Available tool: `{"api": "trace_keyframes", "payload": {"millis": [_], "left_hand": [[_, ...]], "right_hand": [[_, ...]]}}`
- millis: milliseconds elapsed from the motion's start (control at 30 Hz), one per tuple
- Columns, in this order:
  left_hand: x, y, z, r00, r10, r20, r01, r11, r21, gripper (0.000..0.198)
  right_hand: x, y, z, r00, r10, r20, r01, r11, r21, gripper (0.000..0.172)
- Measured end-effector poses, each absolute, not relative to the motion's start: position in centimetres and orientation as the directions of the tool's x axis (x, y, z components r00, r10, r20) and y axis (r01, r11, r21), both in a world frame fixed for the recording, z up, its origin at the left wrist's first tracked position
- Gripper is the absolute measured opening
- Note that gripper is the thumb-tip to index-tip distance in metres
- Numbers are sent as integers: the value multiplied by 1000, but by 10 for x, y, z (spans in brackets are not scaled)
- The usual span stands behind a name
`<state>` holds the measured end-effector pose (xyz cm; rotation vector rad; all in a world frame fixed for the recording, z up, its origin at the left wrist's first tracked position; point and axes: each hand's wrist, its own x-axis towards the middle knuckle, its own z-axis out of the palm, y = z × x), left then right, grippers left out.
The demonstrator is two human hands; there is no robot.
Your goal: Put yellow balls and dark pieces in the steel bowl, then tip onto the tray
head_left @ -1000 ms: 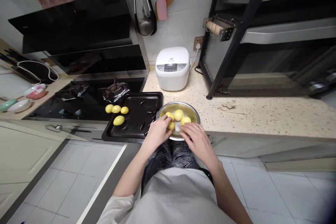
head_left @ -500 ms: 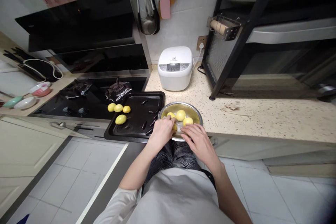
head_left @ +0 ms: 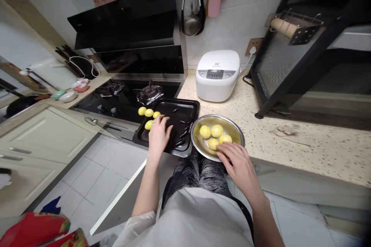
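My left hand [head_left: 159, 136] is over the left part of a black baking tray [head_left: 168, 105], fingers apart and nothing visible in them. Close to its fingertips are several lemons: one yellow lemon [head_left: 148, 125] lies beside the fingers, and another lemon [head_left: 157, 114] sits just beyond them. My right hand [head_left: 238, 164] rests over the near right rim of a steel bowl [head_left: 242, 133], its fingers stretched out against a lemon [head_left: 225, 139]. More lemons [head_left: 217, 130] lie in this bowl. Several dark glossy elongated shapes [head_left: 180, 142] show on the tray's right side.
A white rice cooker [head_left: 217, 79] stands behind the bowl. The gas stove [head_left: 127, 102] lies left of the tray, under a black range hood [head_left: 124, 19]. A black metal rack [head_left: 269, 96] stands at the right. Below the tray, a cabinet door [head_left: 121, 197] hangs open.
My left hand has left the bowl and moved left to the lemons at the tray. My right hand stays at the bowl's rim. The view has turned left.
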<state>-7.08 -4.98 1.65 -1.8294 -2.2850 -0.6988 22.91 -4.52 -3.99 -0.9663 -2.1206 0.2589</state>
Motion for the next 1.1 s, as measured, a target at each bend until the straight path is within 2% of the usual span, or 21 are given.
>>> {"api": "trace_keyframes", "payload": {"millis": [167, 367, 500, 633, 733, 833, 967, 1100], "left_hand": [[-118, -52, 0, -437, 824, 362, 896, 361, 258, 37], [-139, -48, -15, -494, 815, 304, 866, 428, 260, 40], [-142, -47, -18, -504, 806, 311, 852, 405, 331, 36], [-136, -49, -10, -458, 782, 423, 851, 248, 462, 30], [-113, -53, 5, -338, 783, 522, 853, 22, 521, 28], [-73, -60, 21, -204, 814, 543, 787, -194, 586, 30], [-21, -69, 27, 30, 898, 438, 628, -358, 691, 28], [1, -66, 15, 182, 915, 359, 609, -391, 690, 25]], "right_hand": [[224, -48, -35, -416, 727, 547, 562, 678, -473, 26], [227, -51, -30, -408, 758, 509, 598, 643, -479, 28], [231, -49, -29, -392, 771, 501, 617, 625, -479, 28], [231, -44, -27, -394, 761, 516, 620, 634, -462, 29], [228, -39, -22, -427, 752, 502, 626, 646, -437, 29], [223, -33, -13, -487, 754, 441, 633, 652, -417, 32], [217, -27, -4, -533, 767, 356, 654, 641, -402, 29], [211, -22, -4, -549, 775, 314, 664, 632, -399, 25]]}}
